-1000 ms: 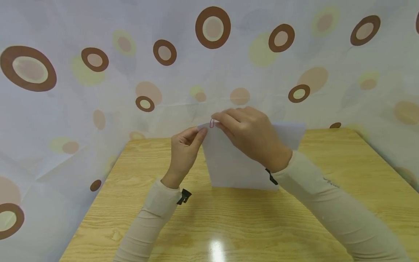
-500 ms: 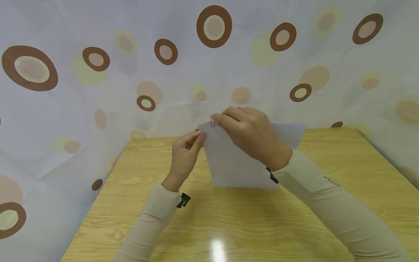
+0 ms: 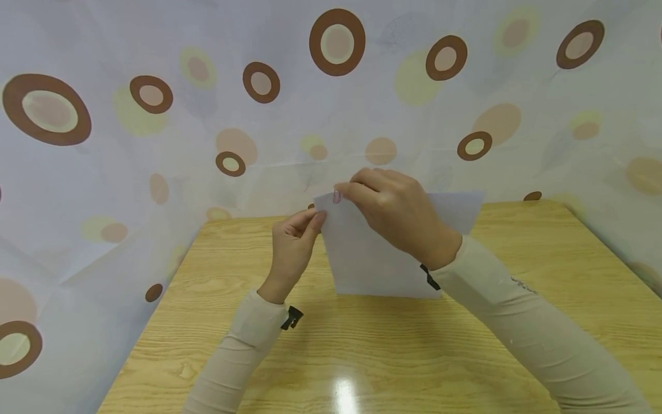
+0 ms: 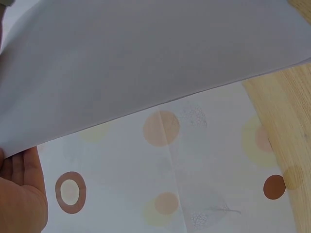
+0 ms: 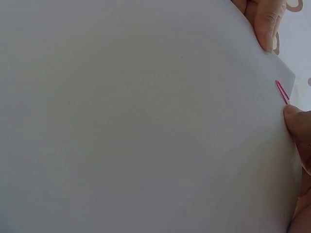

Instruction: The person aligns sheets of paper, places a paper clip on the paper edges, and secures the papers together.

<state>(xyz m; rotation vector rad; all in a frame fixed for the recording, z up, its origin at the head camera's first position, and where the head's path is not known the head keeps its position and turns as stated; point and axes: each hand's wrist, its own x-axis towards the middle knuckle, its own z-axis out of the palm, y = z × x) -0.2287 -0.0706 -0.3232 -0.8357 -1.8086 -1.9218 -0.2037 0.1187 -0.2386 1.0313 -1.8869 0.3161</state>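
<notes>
Several fingers' breadth above the wooden table hangs a white sheet of paper [image 3: 383,264], seemingly more than one layer. A small pink paper clip [image 3: 337,197] sits over its top edge, near the upper left corner. My right hand [image 3: 400,210] pinches the clip's upper end; in the right wrist view the thumb [image 5: 297,121] lies at that end, while the clip's looped end [image 5: 282,91] shows flat against the sheet. Just below the corner, my left hand [image 3: 292,250] pinches the paper's left side between thumb and fingers. The sheet hides part of the left fingers [image 4: 22,194] in the left wrist view.
A wooden table [image 3: 248,356] stretches beneath both hands. Behind it and at both sides hangs a pale sheet [image 3: 289,132] printed with brown, yellow and peach circles. Black straps [image 3: 292,317] show at the wrists.
My left hand has slid a little down from the paper's corner along its left side. My right hand stays almost in place at the clip, which now tilts slightly differently.
</notes>
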